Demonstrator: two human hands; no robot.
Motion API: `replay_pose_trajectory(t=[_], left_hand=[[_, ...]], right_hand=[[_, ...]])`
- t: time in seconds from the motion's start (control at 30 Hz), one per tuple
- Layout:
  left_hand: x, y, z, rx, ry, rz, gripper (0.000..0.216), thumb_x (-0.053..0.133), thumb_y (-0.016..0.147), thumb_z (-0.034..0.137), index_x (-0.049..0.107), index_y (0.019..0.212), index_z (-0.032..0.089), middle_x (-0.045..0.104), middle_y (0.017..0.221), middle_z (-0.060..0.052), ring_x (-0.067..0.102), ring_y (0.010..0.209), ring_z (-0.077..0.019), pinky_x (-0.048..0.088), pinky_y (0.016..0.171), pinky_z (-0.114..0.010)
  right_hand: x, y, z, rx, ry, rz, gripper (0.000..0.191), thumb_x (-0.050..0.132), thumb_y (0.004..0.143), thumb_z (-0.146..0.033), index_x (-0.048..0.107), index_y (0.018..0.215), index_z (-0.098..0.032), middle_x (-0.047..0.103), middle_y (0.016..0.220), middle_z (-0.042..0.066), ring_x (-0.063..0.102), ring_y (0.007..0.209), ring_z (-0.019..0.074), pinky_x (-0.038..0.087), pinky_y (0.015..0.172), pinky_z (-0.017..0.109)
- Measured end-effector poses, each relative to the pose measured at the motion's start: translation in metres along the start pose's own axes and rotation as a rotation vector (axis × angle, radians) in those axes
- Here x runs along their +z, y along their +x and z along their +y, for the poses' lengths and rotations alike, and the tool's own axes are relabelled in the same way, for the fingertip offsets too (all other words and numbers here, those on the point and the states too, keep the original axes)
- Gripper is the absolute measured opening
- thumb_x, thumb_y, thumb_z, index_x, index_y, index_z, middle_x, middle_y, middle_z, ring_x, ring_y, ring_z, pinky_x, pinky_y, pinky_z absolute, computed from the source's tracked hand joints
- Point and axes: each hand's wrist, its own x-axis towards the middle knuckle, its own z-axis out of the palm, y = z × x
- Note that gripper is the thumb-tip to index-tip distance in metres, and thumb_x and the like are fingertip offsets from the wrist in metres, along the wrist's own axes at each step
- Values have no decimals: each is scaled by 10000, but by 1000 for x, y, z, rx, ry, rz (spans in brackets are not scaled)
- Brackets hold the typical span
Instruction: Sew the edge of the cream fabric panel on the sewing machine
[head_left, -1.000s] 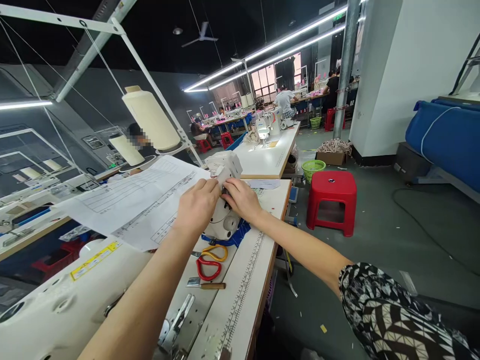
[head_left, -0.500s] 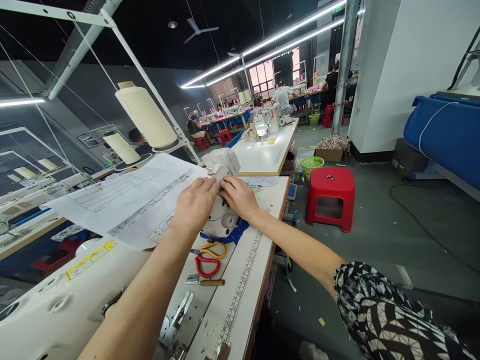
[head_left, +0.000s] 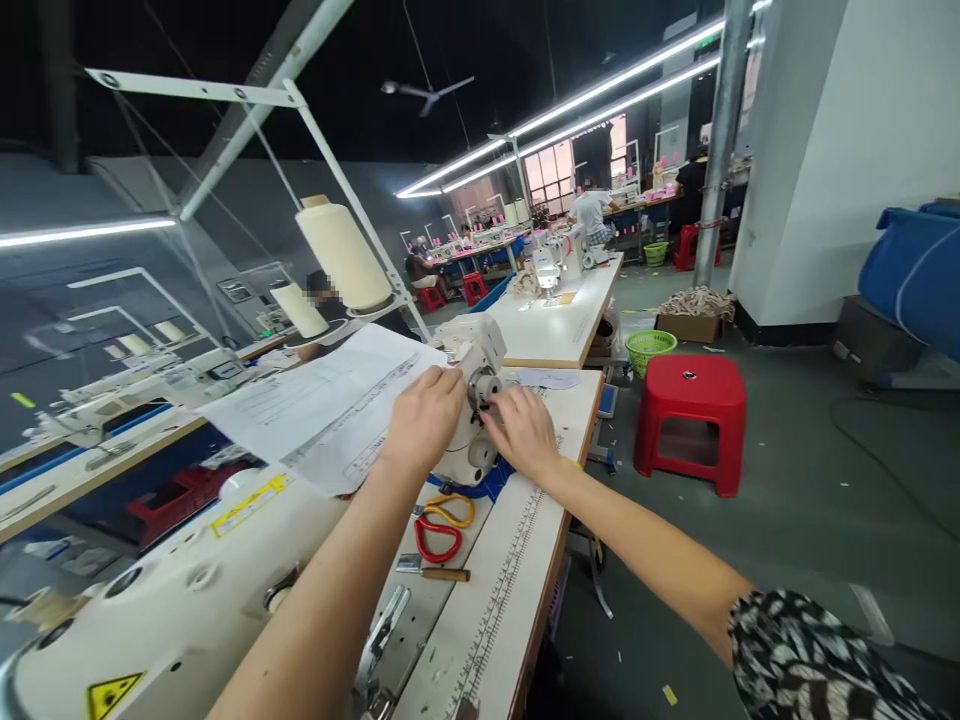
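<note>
At the far end of my table stands a white sewing machine (head_left: pixel 461 460), with a round grey wheel (head_left: pixel 484 388) showing on its end. My left hand (head_left: pixel 426 415) is closed against the machine's left side by the wheel; its fingertips are hidden. From the right, my right hand (head_left: pixel 525 428) reaches in with bent fingers pressed together just below the wheel, and what they grip is too small to make out. White sheets of paper with printed lines and writing (head_left: pixel 330 400) lie over the near machine, their edge beside my left wrist.
Red-and-yellow-handled scissors (head_left: pixel 439 540) and a wooden-handled blade (head_left: pixel 446 574) lie on the table by a printed ruler scale (head_left: pixel 499 600). Blue cloth (head_left: pixel 495 480) sits under the machine. A cream thread cone (head_left: pixel 345 255) stands above. A red stool (head_left: pixel 691 400) and green basket (head_left: pixel 649 348) are right.
My hands have moved apart, the right one back to the right, so the round grey wheel between them now shows. The whole view has shifted, with everything sitting further right and lower.
</note>
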Motion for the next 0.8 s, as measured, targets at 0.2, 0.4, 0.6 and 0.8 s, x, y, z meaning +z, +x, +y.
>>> replay_pose_trajectory(t=[0.2, 0.4, 0.6, 0.8], left_hand=[[-15, 1, 11, -28, 41, -57, 175, 500, 913, 117, 671, 944, 137, 700, 1082, -119, 616, 992, -261, 516, 878, -382], [-69, 6, -9, -225, 89, -62, 278, 462, 930, 197, 621, 1143, 117, 666, 1205, -142, 556, 1172, -301, 418, 1012, -449], [-109, 11, -53, -682, 165, -465, 490, 340, 987, 424, 638, 1093, 50, 708, 1051, -240, 646, 1044, -377, 480, 835, -440], [-102, 9, -52, -684, 110, -600, 602, 307, 982, 502, 657, 1109, 29, 728, 1028, -245, 672, 1015, -380, 450, 903, -476]], right_hand=[[5, -6, -7, 106, 10, -171, 132, 535, 979, -242, 611, 1033, -150, 691, 947, 103, 638, 879, 246, 460, 721, 308], [7, -5, -18, 270, 50, -226, 181, 518, 981, -235, 582, 1116, -133, 698, 955, 120, 654, 905, 261, 434, 706, 308], [20, 5, -17, 488, 156, -279, 249, 460, 1022, -302, 629, 954, -133, 683, 867, 90, 653, 834, 223, 477, 738, 336], [31, 12, -10, 638, 377, -313, 257, 586, 979, -378, 636, 1074, -145, 664, 1022, 48, 657, 857, 183, 563, 775, 373]])
